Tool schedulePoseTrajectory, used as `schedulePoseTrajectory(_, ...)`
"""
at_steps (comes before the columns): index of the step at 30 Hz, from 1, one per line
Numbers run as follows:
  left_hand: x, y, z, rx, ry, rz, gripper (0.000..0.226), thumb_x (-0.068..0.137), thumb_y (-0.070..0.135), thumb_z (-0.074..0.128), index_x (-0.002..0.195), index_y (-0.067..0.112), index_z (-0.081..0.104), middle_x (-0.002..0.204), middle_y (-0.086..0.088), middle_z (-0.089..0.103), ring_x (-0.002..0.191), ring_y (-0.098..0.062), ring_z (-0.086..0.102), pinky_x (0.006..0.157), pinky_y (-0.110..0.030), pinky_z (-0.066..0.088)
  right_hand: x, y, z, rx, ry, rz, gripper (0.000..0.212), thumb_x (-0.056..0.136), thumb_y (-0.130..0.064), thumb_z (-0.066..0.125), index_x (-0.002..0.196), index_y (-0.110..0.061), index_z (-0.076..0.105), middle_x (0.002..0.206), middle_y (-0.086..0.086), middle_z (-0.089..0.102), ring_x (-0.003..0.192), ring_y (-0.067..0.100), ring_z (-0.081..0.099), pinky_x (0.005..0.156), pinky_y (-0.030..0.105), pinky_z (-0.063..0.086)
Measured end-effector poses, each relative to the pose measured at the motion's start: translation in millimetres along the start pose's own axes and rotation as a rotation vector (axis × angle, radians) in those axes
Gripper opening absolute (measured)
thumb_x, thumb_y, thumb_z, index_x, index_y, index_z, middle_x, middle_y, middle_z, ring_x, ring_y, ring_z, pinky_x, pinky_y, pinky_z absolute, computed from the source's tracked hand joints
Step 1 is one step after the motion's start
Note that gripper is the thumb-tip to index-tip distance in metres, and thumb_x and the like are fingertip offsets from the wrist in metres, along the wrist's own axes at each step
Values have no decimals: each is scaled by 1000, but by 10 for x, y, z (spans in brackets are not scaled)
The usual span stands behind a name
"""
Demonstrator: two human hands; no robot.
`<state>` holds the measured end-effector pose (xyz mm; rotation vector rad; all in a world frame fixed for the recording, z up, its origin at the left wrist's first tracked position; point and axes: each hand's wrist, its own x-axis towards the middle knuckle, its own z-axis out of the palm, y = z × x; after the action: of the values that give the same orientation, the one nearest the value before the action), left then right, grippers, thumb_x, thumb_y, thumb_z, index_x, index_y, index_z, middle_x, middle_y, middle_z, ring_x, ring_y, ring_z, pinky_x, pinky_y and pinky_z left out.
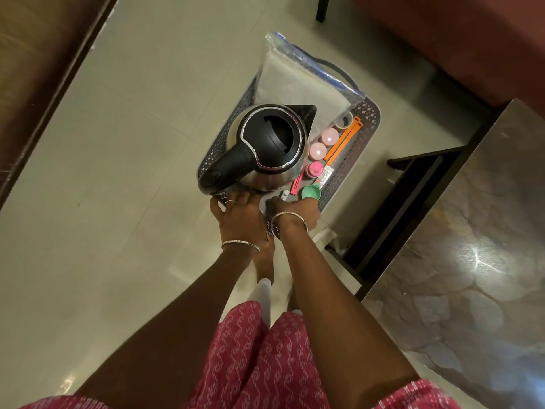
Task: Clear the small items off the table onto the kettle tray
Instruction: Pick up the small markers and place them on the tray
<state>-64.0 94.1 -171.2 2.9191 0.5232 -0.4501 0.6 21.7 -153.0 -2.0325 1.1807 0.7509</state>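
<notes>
Grey perforated plastic kettle tray [370,119] loaded, over floor | both hands clamped on near rim: left hand [236,215], right hand [295,211] | step: carrying | next: keep level, steel kettle [265,149] heavy

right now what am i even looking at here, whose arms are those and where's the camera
There is one picture, taken by a wide-angle camera worn on a person's head, looking down past their pink patterned clothing. No machine is involved: the two arms are the wearer's own.

The left hand and right hand both reach to the near edge of a grey perforated tray seen over the tiled floor; whether it rests there or is being carried, I cannot tell.

On the tray stand a steel electric kettle, a clear plastic bag, three pink caps, orange clips, a tape roll and a green scoop. A glossy table stands at the right.
</notes>
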Motion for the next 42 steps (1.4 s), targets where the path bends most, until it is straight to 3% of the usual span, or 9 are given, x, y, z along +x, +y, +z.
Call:
schedulePoseTrajectory(2, -9, 1, -46, -45, 25, -2, 25, 79, 22, 61, 102, 23, 68, 93, 1, 69, 107, -27, 60, 106, -58, 25, -55, 45, -34, -30, 32, -88, 34, 60, -34, 83, 72, -12, 59, 80, 4, 66, 84, 29, 67, 70, 31, 54)
schedulePoseTrajectory(5, -43, 19, -121, -261, 46, -1, 25, 89, 22, 52, 108, 23, 69, 99, 1, 73, 106, -26, 61, 100, -47, 30, -72, 215, -103, -68, -19, -270, 28, 64, -37, 80, 63, -13, 66, 61, -4, 65, 67, 18, 66, 65, 26, 51)
schedulePoseTrajectory(10, -50, 5, -281, -670, -1, 67, 30, 91, 20, 49, 111, 13, 71, 105, -8, 73, 104, -27, 65, 93, -42, 46, -70, 341, -286, -67, -105, -593, 21, 71, -32, 80, 71, -17, 65, 63, -8, 65, 58, 8, 61, 62, 22, 53)
schedulePoseTrajectory(13, -25, 22, -333, -829, -84, 81, 29, 91, 15, 49, 109, 11, 72, 103, -7, 74, 97, -24, 68, 88, -40, 54, -32, 311, -337, -132, -116, -674, 20, 72, -27, 78, 83, -17, 64, 70, -3, 69, 64, 12, 65, 65, 24, 56)
schedulePoseTrajectory(18, 12, 51, -339, -720, -112, 0, 29, 94, 7, 49, 111, 12, 71, 107, -8, 73, 99, -26, 68, 92, -40, 52, 92, 262, -282, -353, -42, -759, 16, 82, -16, 68, 98, -16, 67, 88, 8, 71, 85, 30, 65, 69, 26, 42)
schedulePoseTrajectory(20, -2, 17, -333, -633, -74, -46, 30, 93, 8, 48, 112, 12, 71, 107, -9, 73, 100, -26, 67, 94, -40, 50, 128, 251, -248, -466, -7, -777, 19, 86, -16, 66, 105, -15, 68, 98, 12, 71, 92, 34, 65, 72, 30, 45)
schedulePoseTrajectory(26, -76, -57, -300, -531, -49, -12, 30, 92, 6, 48, 112, 10, 70, 107, -10, 73, 98, -27, 67, 93, -42, 48, 152, 177, -134, -456, -15, -879, 20, 88, -6, 60, 105, -9, 70, 105, 16, 69, 96, 35, 66, 80, 37, 51)
schedulePoseTrajectory(42, -3, -56, -314, -539, -72, -53, 28, 92, 9, 52, 115, 11, 69, 113, -9, 71, 108, -28, 64, 100, -43, 45, 161, 173, -107, -458, -9, -825, 20, 87, -7, 61, 106, -9, 67, 103, 17, 71, 94, 36, 66, 81, 37, 53)
